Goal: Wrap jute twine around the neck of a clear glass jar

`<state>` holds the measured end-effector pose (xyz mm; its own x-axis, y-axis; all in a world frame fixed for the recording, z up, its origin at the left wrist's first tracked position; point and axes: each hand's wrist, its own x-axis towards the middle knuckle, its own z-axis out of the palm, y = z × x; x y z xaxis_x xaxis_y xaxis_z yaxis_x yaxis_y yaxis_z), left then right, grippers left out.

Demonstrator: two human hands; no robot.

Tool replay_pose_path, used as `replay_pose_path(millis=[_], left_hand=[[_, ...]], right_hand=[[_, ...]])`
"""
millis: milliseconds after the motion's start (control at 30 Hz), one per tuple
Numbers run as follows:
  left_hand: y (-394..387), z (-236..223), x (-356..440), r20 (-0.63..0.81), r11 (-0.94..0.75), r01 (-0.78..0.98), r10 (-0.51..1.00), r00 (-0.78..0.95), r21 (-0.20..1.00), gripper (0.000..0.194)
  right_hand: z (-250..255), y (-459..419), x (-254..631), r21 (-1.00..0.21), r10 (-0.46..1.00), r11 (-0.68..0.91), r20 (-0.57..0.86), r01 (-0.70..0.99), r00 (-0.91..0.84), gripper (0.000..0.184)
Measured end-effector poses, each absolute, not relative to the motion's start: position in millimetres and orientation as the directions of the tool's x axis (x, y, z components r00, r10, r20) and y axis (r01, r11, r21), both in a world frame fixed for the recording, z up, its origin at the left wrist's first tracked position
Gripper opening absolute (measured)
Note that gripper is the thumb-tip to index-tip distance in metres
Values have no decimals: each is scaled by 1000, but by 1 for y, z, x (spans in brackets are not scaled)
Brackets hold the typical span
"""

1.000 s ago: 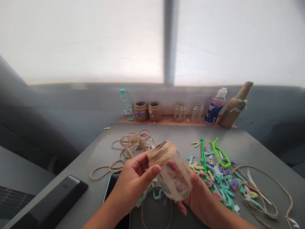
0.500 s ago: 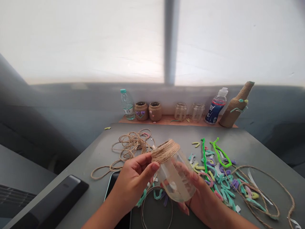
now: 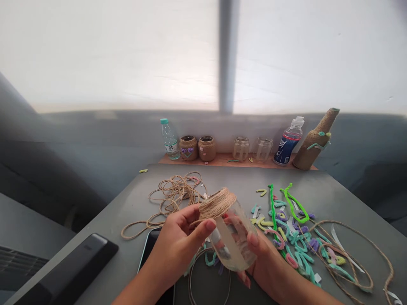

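I hold a clear glass jar [image 3: 233,245] tilted above the grey table [image 3: 330,190]; jute twine [image 3: 218,202] is wound round its neck. My right hand [image 3: 260,262] is wrapped around the jar's body from below and behind. My left hand [image 3: 178,241] pinches the twine strand against the jar's neck with thumb and fingers. A loose twine loop [image 3: 208,275] lies on the table under the jar.
A tangle of jute twine [image 3: 173,195] lies behind my left hand, and coloured pipe-cleaner pieces [image 3: 295,241] are spread at the right. A phone [image 3: 149,254] and a black case [image 3: 73,271] lie at the left. Along the back stand two bottles, twine-wrapped jars [image 3: 197,148], bare jars and a wrapped bottle [image 3: 313,142].
The jar has turned in my hands and dipped slightly; my right fingers have shifted on its body. My left thumb now presses the strand at the neck.
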<state>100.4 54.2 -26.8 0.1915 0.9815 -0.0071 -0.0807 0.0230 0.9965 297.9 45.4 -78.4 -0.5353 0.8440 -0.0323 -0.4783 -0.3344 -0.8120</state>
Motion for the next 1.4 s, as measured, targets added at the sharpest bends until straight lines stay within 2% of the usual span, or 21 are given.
replay_pose_path(millis=[333, 567, 867, 1033, 1400], left_hand=[[56, -26, 99, -30, 109, -198, 930, 365, 974, 49], [56, -24, 99, -23, 132, -238, 910, 415, 962, 59], [56, -25, 97, 1, 123, -260, 902, 431, 958, 55], [58, -26, 96, -14, 120, -232, 910, 414, 965, 45], [55, -28, 99, 27, 97, -265, 904, 426, 959, 42]], right_hand=[[-68, 45, 297, -804, 808, -350, 0, -480, -589, 81], [-68, 45, 296, -805, 811, -338, 14, -488, -585, 72], [-66, 44, 297, -805, 812, -344, 4, -484, -584, 77], [-71, 44, 298, -793, 813, -364, -15, -489, -581, 83], [-71, 46, 298, -783, 786, -362, 35, -505, -617, 79]])
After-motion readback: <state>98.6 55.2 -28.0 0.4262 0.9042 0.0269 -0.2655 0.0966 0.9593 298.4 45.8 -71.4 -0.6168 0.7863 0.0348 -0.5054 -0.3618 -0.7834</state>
